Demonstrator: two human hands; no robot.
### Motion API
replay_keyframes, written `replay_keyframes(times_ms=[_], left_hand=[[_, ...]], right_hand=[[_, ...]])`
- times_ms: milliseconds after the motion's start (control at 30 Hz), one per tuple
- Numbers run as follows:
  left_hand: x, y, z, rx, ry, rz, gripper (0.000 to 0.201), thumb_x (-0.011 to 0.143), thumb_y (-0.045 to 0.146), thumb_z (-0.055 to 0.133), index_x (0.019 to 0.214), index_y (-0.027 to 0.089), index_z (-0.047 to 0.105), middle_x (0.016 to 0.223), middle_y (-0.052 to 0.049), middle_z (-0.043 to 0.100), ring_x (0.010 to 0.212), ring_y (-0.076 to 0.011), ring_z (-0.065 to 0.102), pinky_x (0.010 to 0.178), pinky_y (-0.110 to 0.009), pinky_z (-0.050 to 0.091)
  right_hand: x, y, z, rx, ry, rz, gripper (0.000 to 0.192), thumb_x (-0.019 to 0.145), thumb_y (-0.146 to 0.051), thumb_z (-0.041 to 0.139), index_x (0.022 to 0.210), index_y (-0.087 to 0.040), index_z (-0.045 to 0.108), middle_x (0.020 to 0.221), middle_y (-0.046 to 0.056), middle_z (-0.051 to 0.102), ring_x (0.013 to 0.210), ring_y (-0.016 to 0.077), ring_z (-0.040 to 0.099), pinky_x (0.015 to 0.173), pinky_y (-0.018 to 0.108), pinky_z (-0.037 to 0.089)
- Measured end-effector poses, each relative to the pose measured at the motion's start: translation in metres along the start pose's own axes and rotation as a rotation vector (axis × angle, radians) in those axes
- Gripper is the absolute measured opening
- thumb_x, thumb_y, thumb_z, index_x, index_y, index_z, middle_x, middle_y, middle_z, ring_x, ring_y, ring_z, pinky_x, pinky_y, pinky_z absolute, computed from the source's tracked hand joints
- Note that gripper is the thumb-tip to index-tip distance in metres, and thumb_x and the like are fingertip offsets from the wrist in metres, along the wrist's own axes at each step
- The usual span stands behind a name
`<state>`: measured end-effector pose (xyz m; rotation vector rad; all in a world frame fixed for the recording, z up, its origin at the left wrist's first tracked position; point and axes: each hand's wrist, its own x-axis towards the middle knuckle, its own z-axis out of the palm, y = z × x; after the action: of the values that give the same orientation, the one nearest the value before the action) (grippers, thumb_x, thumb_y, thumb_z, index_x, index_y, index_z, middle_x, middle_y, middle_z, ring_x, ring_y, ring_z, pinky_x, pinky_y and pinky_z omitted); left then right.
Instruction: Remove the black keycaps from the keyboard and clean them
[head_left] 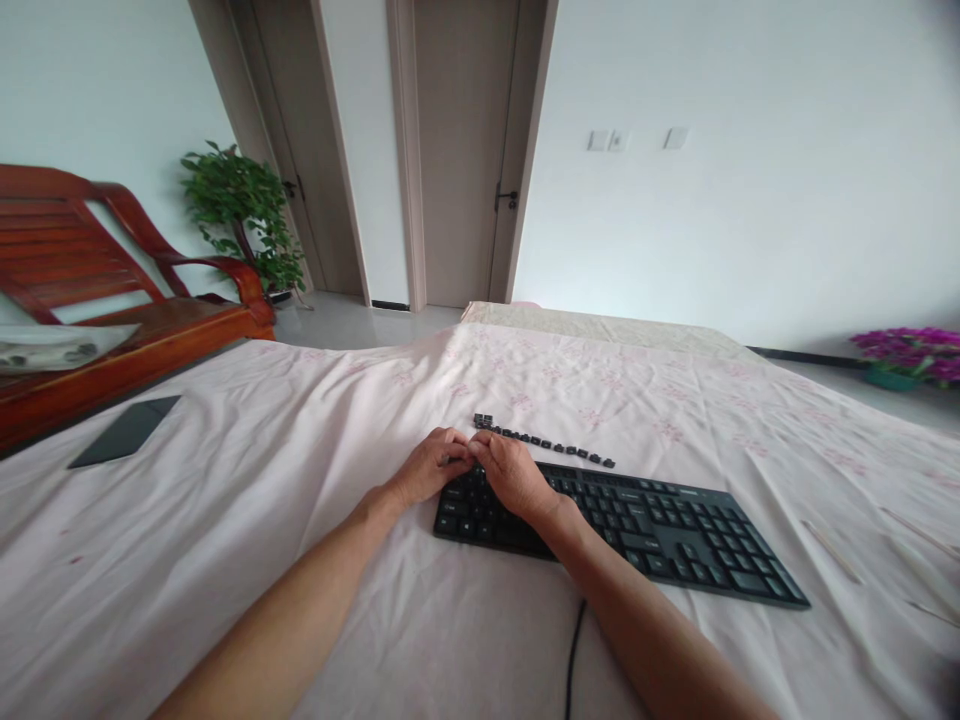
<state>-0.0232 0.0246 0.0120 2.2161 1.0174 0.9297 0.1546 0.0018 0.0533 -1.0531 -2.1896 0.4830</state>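
Note:
A black keyboard [660, 530] lies on a pale pink cloth [300, 480], angled toward the right. Both hands meet at its far left corner. My left hand [429, 467] rests at the keyboard's left end with fingers curled, pinching something small and dark that I cannot make out. My right hand [514, 474] lies over the left keys, fingertips touching the left hand. Just beyond the hands runs a row of several loose black keycaps [547, 443] on the cloth.
A dark flat phone or tablet [126, 431] lies at the left of the cloth. A red wooden bench [112, 290] and a potted plant [240, 215] stand at the left. The keyboard's cable [574, 650] runs toward me. Purple flowers [911, 355] sit far right.

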Motion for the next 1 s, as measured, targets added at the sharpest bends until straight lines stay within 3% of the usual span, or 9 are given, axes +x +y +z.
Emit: replay_keyframes(times_ms=[133,300,567,700,833,1000], left_hand=[[0.001,-0.001,0.0,0.032,-0.034,0.023,0.018,0.085,0.034,0.056,0.084,0.023,0.071,0.098,-0.001,0.065,0.1,-0.0191,0.053,0.092,-0.031,0.038],[0.002,0.0,0.002,0.043,-0.022,0.024,0.015,0.082,0.034,0.06,0.085,0.025,0.072,0.098,0.0,0.066,0.098,-0.0189,0.054,0.092,-0.03,0.038],[0.003,0.011,0.004,-0.009,0.011,0.004,0.013,0.081,0.031,0.062,0.087,0.025,0.072,0.093,0.0,0.068,0.096,-0.0183,0.056,0.091,-0.03,0.039],[0.001,0.013,0.005,-0.014,0.052,-0.057,0.015,0.078,0.026,0.063,0.092,0.024,0.07,0.093,-0.001,0.068,0.093,-0.0184,0.059,0.088,-0.03,0.042],[-0.001,0.011,0.009,-0.077,0.122,-0.133,0.029,0.075,0.022,0.065,0.104,0.025,0.066,0.096,-0.001,0.068,0.092,-0.0182,0.061,0.084,-0.03,0.045],[-0.001,0.009,0.012,-0.287,0.214,-0.181,0.044,0.074,0.017,0.062,0.118,0.025,0.058,0.091,0.0,0.069,0.086,-0.0153,0.064,0.083,-0.029,0.047]], right_hand=[[0.0,0.006,0.004,0.036,0.026,0.041,0.033,0.098,-0.033,0.032,0.075,-0.019,0.052,0.065,0.0,0.056,0.062,0.0126,0.054,0.063,0.023,0.039],[-0.007,0.011,0.008,0.082,0.107,0.023,0.033,0.098,-0.034,0.031,0.077,-0.019,0.053,0.073,0.002,0.06,0.069,0.0139,0.056,0.069,0.024,0.042],[-0.019,0.012,0.01,0.314,0.291,0.083,0.037,0.097,-0.039,0.033,0.078,-0.018,0.057,0.065,-0.001,0.057,0.049,0.0092,0.05,0.055,0.022,0.041],[-0.018,0.01,0.009,0.352,0.287,0.068,0.035,0.096,-0.038,0.037,0.081,-0.018,0.061,0.063,-0.002,0.055,0.051,0.0094,0.051,0.055,0.022,0.041],[-0.017,0.008,0.007,0.314,0.314,0.04,0.033,0.096,-0.036,0.037,0.09,-0.018,0.064,0.071,0.0,0.06,0.06,0.0113,0.054,0.063,0.024,0.044],[-0.019,0.005,0.001,0.089,0.469,0.022,0.031,0.097,-0.03,0.034,0.099,-0.022,0.064,0.091,0.003,0.065,0.077,0.0149,0.057,0.077,0.029,0.044]])
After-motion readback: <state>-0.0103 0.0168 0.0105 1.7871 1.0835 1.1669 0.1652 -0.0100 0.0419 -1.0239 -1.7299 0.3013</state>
